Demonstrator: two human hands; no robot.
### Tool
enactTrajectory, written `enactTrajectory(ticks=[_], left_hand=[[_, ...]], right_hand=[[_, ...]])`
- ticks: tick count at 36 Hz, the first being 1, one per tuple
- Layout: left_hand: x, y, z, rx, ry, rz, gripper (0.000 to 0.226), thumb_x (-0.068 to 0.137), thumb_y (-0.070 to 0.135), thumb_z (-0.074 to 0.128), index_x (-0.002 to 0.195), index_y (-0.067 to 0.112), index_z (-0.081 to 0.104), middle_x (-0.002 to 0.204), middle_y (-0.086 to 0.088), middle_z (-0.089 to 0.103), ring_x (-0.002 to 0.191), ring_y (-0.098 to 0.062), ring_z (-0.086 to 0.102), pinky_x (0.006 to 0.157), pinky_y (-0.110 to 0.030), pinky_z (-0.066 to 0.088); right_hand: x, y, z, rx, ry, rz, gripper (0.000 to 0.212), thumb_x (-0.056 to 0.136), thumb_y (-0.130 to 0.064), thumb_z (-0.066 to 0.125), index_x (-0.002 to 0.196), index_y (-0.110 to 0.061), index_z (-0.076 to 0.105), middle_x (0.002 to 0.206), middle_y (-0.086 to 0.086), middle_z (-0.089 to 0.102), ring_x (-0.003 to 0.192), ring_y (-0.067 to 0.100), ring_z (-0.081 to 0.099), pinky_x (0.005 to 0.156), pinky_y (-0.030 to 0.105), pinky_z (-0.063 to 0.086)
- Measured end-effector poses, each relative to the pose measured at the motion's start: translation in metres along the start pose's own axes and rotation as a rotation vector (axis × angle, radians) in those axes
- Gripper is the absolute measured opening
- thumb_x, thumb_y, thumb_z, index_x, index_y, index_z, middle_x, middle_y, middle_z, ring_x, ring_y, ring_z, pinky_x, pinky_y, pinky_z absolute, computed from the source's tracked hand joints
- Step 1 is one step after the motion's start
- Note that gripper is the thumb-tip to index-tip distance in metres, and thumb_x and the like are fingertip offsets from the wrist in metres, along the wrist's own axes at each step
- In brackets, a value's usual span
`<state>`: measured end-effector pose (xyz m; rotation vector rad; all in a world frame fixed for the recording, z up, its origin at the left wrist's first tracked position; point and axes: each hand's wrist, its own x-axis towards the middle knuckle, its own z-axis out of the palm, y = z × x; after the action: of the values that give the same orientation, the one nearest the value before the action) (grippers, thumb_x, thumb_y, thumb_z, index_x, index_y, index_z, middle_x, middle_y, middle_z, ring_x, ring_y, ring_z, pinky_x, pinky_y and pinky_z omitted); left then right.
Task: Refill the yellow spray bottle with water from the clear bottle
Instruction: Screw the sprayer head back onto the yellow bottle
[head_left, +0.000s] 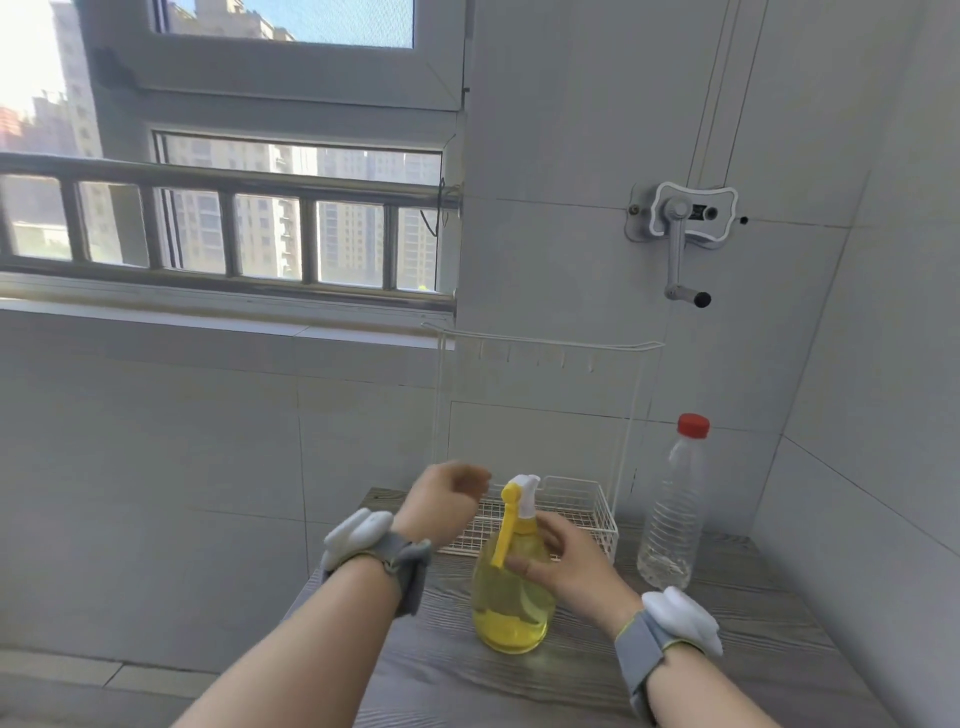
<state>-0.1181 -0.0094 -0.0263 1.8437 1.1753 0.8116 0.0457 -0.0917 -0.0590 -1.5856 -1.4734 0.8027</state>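
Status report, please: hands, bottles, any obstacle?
Left hand near top of yellow spray bottle, holding nothing. Right hand at its neck, grip unclear. Clear bottle capped, untouched. Nothing between bottles.

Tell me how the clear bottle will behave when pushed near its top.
The clear bottle is tall, narrow and looks mostly empty, so it probably feels light and tips easily. Its thin ribbed wall would likely dent under a firm grip.

Left hand (444, 506) fingers (475, 480) blurred; yellow spray bottle (511, 623) partly behind right hand (576, 566)
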Motion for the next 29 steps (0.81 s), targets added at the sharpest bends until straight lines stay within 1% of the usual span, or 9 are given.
enactTrajectory(ticks=[2, 5, 7, 10, 13, 15, 21, 24, 29], left_hand=[[-0.001, 0.020, -0.005, -0.099, 0.037, 0.006, 0.021, 0.093, 0.015, 0.064, 0.109, 0.004, 0.072, 0.102, -0.011, 0.075, 0.090, -0.017, 0.069, 0.089, -0.035, 0.055], [-0.003, 0.050, -0.005, -0.052, -0.064, 0.008, 0.052, 0.084, 0.058, 0.067, 0.096, 0.007, 0.074, 0.089, -0.006, 0.074, 0.076, -0.014, 0.065, 0.076, -0.034, 0.055], [-0.005, 0.064, -0.002, 0.150, -0.137, 0.053, 0.058, 0.073, 0.065, 0.073, 0.098, 0.013, 0.073, 0.091, 0.000, 0.072, 0.083, -0.014, 0.066, 0.077, -0.033, 0.055], [-0.005, 0.080, -0.002, 0.453, -0.135, 0.119, 0.042, 0.071, 0.039, 0.085, 0.106, 0.019, 0.072, 0.100, 0.002, 0.069, 0.091, -0.015, 0.067, 0.076, -0.027, 0.055], [-0.002, 0.086, -0.003, 0.557, -0.160, 0.177, 0.041, 0.071, 0.024, 0.083, 0.111, 0.024, 0.073, 0.100, 0.003, 0.069, 0.087, -0.015, 0.067, 0.072, -0.025, 0.055], [0.000, 0.086, -0.005, 0.556, -0.199, 0.197, 0.042, 0.073, 0.021, 0.083, 0.114, 0.026, 0.073, 0.098, 0.005, 0.069, 0.084, -0.013, 0.065, 0.072, -0.024, 0.053], [0.002, 0.085, -0.017, 0.483, -0.351, 0.224, 0.049, 0.081, 0.004, 0.072, 0.123, 0.029, 0.069, 0.111, 0.005, 0.074, 0.098, -0.010, 0.069, 0.092, -0.028, 0.056], [0.008, 0.085, -0.018, 0.485, -0.395, 0.240, 0.051, 0.081, -0.002, 0.069, 0.121, 0.029, 0.071, 0.111, 0.005, 0.074, 0.093, -0.010, 0.067, 0.087, -0.023, 0.055], [0.014, 0.084, -0.017, 0.496, -0.429, 0.259, 0.047, 0.082, -0.005, 0.070, 0.119, 0.025, 0.073, 0.114, 0.005, 0.073, 0.090, -0.008, 0.063, 0.076, -0.015, 0.050]], right_hand=[[-0.003, 0.004, 0.004, -0.014, -0.038, 0.014, 0.061, 0.066, -0.025, 0.087, 0.119, -0.025, 0.056, 0.113, -0.010, 0.065, 0.102, 0.002, 0.062, 0.083, 0.015, 0.049], [-0.006, 0.010, 0.013, -0.080, -0.043, 0.004, 0.078, 0.056, -0.038, 0.091, 0.120, -0.027, 0.048, 0.110, -0.013, 0.063, 0.099, -0.002, 0.061, 0.087, 0.019, 0.049], [-0.006, 0.012, 0.017, -0.119, -0.008, -0.008, 0.086, 0.051, -0.045, 0.091, 0.121, -0.027, 0.045, 0.110, -0.014, 0.062, 0.101, -0.001, 0.060, 0.089, 0.021, 0.048], [-0.005, 0.013, 0.017, -0.140, 0.012, 0.001, 0.078, 0.052, -0.042, 0.091, 0.113, -0.029, 0.044, 0.106, -0.014, 0.062, 0.099, 0.004, 0.060, 0.087, 0.022, 0.046], [-0.004, 0.015, 0.015, -0.151, 0.011, 0.020, 0.079, 0.050, -0.046, 0.090, 0.113, -0.032, 0.045, 0.107, -0.015, 0.063, 0.101, 0.006, 0.061, 0.093, 0.027, 0.048], [-0.004, 0.015, 0.015, -0.147, 0.013, 0.018, 0.077, 0.052, -0.045, 0.090, 0.113, -0.033, 0.045, 0.107, -0.016, 0.063, 0.101, 0.006, 0.061, 0.093, 0.027, 0.047], [-0.007, 0.010, 0.014, -0.126, 0.010, 0.001, 0.069, 0.059, -0.038, 0.090, 0.112, -0.035, 0.046, 0.104, -0.020, 0.060, 0.097, 0.001, 0.057, 0.081, 0.019, 0.041], [-0.006, 0.010, 0.013, -0.134, -0.010, 0.004, 0.071, 0.058, -0.038, 0.089, 0.114, -0.035, 0.045, 0.106, -0.021, 0.059, 0.098, 0.001, 0.056, 0.078, 0.016, 0.041], [-0.004, 0.016, 0.010, -0.106, -0.047, 0.038, 0.077, 0.056, -0.036, 0.090, 0.120, -0.032, 0.048, 0.112, -0.016, 0.062, 0.103, 0.003, 0.059, 0.087, 0.022, 0.045]])
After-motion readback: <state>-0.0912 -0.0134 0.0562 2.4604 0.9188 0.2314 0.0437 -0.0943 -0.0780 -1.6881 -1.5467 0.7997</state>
